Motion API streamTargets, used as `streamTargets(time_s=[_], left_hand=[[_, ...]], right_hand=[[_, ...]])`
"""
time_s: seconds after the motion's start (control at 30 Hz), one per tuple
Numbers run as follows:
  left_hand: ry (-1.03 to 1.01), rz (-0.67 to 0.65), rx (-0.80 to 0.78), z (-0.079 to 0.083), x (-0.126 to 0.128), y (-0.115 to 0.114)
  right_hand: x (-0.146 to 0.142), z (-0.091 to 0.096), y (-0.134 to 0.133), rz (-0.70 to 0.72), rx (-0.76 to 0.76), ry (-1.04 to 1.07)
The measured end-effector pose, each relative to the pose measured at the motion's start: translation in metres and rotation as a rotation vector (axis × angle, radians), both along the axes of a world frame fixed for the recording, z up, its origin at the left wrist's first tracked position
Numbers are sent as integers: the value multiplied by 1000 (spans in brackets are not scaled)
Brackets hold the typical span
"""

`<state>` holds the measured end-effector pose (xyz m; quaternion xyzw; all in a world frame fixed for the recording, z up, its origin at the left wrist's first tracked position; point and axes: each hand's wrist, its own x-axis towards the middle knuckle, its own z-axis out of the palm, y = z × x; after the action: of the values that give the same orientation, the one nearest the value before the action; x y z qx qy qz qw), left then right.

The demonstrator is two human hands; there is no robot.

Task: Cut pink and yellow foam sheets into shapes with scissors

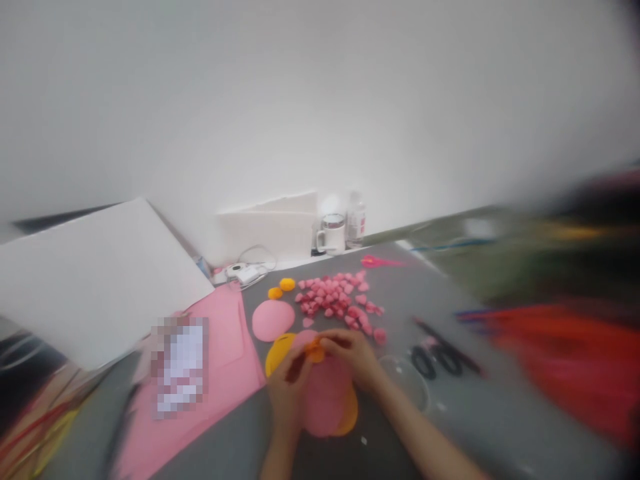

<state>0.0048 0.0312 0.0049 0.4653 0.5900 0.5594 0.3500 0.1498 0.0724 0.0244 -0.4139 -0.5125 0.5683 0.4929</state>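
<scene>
Between my two hands is a small orange piece [315, 351], perhaps folded or curled paper; blur hides its exact shape. My left hand [289, 383] pinches it from the left, and the fingertips of my right hand [354, 353] close on its right side. Under the hands lie a pink paper oval [327, 400] and an orange-yellow paper oval [350, 412] that shows at its edge. A yellow paper round [280, 353] pokes out by my left hand. Just beyond, a pink paper circle [273, 321] rests on the grey table.
Many small pink pieces [335, 295] are heaped behind the hands, with two yellow ones [287, 285] nearby. Black-handled scissors [435, 360] and a clear round dish [407, 383] lie right. Pink sheets [225, 353] cover the left. A mug [333, 233] and bottle [357, 220] stand behind.
</scene>
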Motion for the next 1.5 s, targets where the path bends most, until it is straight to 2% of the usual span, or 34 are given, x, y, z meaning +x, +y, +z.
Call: streamTargets(time_s=[0.27,0.43,0.77,1.03,1.27,1.5], left_hand=[[-77,-24,-23,3,0,1],[-227,47,-50,4,0,3],[-176,53,-53,15,2,2],[-254,35,-69,11,2,2],[-237,38,-38,16,4,2],[-332,26,-81,15,4,3]], right_hand=[[-1,1,0,14,6,-41],[1,10,-2,119,63,-22],[1,7,-3,179,-26,75],[-1,7,-4,177,-80,117],[-2,10,-6,192,-56,134],[-1,9,-5,194,-33,57]])
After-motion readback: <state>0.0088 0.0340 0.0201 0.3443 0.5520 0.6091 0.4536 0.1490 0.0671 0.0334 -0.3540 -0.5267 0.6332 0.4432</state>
